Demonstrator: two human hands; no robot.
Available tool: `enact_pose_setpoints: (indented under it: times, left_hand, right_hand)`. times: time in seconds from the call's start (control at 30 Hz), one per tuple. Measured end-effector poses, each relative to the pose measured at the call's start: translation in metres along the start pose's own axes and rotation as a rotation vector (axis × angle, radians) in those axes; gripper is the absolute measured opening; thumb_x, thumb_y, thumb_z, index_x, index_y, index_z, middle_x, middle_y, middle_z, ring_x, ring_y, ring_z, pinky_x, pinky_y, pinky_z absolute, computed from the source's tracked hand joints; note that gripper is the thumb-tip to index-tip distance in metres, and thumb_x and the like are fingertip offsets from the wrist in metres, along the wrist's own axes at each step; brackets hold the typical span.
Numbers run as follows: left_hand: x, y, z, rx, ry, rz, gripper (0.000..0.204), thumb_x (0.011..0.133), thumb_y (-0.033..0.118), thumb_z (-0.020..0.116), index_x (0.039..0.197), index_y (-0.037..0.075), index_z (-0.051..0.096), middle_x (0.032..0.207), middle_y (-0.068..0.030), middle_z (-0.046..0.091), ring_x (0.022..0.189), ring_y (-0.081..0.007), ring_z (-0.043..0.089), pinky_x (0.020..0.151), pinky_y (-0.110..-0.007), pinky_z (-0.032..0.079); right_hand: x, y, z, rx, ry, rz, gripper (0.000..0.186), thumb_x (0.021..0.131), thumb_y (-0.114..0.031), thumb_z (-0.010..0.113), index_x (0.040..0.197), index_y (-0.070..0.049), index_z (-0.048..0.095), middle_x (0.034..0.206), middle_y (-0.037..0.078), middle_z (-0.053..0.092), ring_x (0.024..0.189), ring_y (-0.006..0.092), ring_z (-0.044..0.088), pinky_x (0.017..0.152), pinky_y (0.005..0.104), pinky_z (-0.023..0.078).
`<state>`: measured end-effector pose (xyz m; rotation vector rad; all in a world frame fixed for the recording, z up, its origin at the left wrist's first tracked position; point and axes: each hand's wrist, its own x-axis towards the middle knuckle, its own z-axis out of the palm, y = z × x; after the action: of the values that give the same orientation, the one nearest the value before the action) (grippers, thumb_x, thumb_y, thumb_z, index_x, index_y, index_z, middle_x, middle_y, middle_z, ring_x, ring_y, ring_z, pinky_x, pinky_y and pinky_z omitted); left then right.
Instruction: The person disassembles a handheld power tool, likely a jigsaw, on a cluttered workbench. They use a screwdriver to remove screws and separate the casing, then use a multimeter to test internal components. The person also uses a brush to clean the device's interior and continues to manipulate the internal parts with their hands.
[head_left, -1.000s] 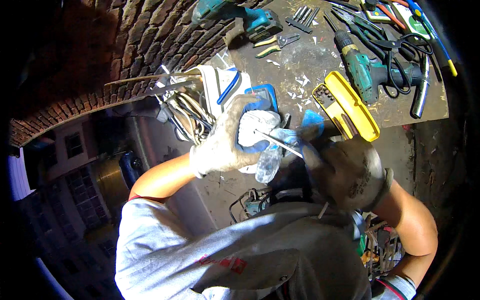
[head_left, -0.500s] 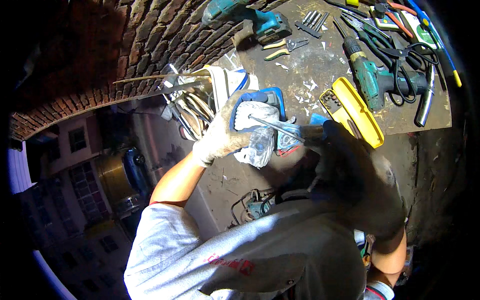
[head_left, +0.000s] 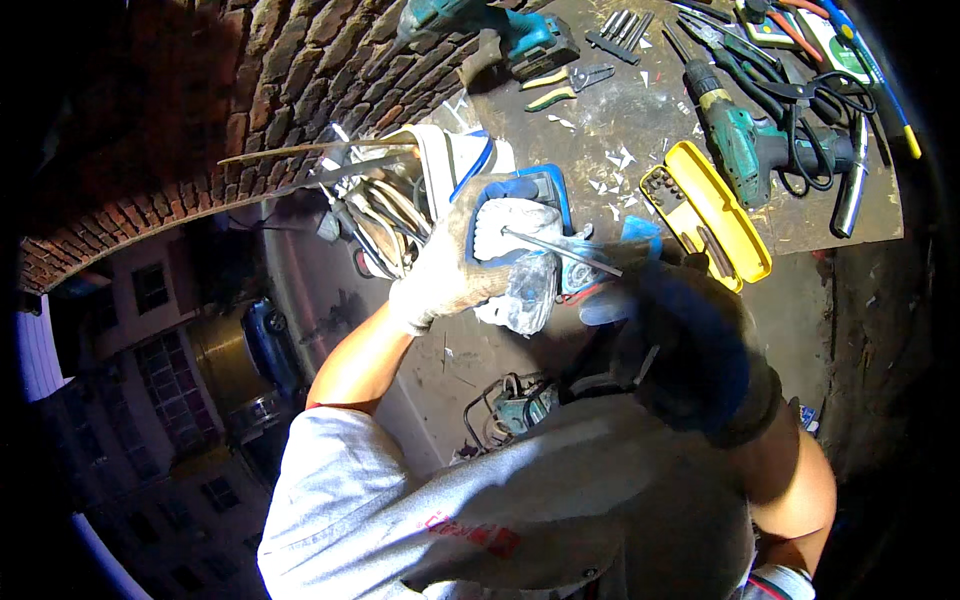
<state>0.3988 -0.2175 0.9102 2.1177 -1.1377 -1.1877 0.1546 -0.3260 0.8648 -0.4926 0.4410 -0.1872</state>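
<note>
In a pale knitted glove, my left hand is wrapped round a dusty blue-framed device, held up near the table's front edge. White powder coats its ribbed middle part, and I cannot make out its exact kind. A thin metal rod slants from that white part toward the right. My right hand, in a dark glove, is in deep shadow to the right of the device. Its fingers are dark and smeared, so whether it holds anything is hidden.
On the worktable lie a cordless drill, an open yellow bit case, yellow-handled pliers, scissors and white scraps. Another teal power tool stands at the far edge. A white bucket holds cables and rods. A teal machine sits below.
My right hand has drawn down and back toward my body, away from the rod. My left hand still grips the device in nearly the same place.
</note>
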Motion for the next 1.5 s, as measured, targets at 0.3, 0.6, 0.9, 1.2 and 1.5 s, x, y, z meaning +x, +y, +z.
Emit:
enact_pose_setpoints:
  times: [0.3,0.6,0.9,1.2,1.5]
  left_hand:
    - [0.001,-0.008,-0.004,-0.012,-0.002,-0.038,0.078,0.070,0.020,0.081,0.135,0.004,0.042,0.117,-0.0118,0.060,0.110,-0.0186,0.058,0.096,-0.035,0.045]
    - [0.000,-0.015,-0.013,0.048,-0.028,-0.001,0.075,0.072,0.019,0.080,0.134,0.004,0.042,0.118,-0.0104,0.061,0.108,-0.0168,0.058,0.095,-0.034,0.046]
    - [0.001,-0.013,-0.009,-0.006,-0.010,0.049,0.078,0.065,0.030,0.082,0.131,0.003,0.049,0.123,-0.0108,0.059,0.113,-0.0201,0.057,0.100,-0.036,0.043]
    - [0.001,-0.014,-0.005,0.083,-0.004,0.140,0.076,0.064,0.028,0.081,0.130,0.003,0.050,0.125,-0.0144,0.056,0.116,-0.0261,0.055,0.101,-0.039,0.041]
    - [0.003,-0.003,0.001,0.255,-0.032,0.269,0.078,0.062,0.030,0.082,0.129,0.005,0.051,0.126,-0.0140,0.053,0.119,-0.0276,0.053,0.103,-0.040,0.040]
  right_hand:
    - [0.026,-0.035,-0.006,-0.598,-0.109,0.134,0.021,0.086,-0.010,0.060,0.103,-0.003,0.069,0.088,0.009,0.071,0.073,0.0158,0.066,0.068,0.0285,0.053]
    - [0.039,-0.045,-0.008,-1.565,-0.322,-0.710,0.040,0.071,-0.012,0.074,0.109,-0.001,0.064,0.079,0.014,0.068,0.070,0.0289,0.067,0.066,0.0346,0.054]
    - [0.020,-0.048,0.004,-1.586,-0.177,-0.540,0.034,0.084,-0.015,0.061,0.116,-0.003,0.059,0.094,0.012,0.065,0.080,0.0309,0.065,0.069,0.0412,0.052]
    - [-0.014,-0.009,-0.002,-0.134,0.343,-0.009,0.051,0.088,-0.013,0.063,0.135,0.000,0.046,0.116,0.009,0.060,0.096,0.0164,0.062,0.082,0.0282,0.051]
    - [-0.024,0.013,0.007,-0.103,0.150,0.146,0.043,0.098,-0.039,0.048,0.107,-0.001,0.066,0.077,0.008,0.065,0.061,0.0129,0.059,0.050,0.0253,0.046]
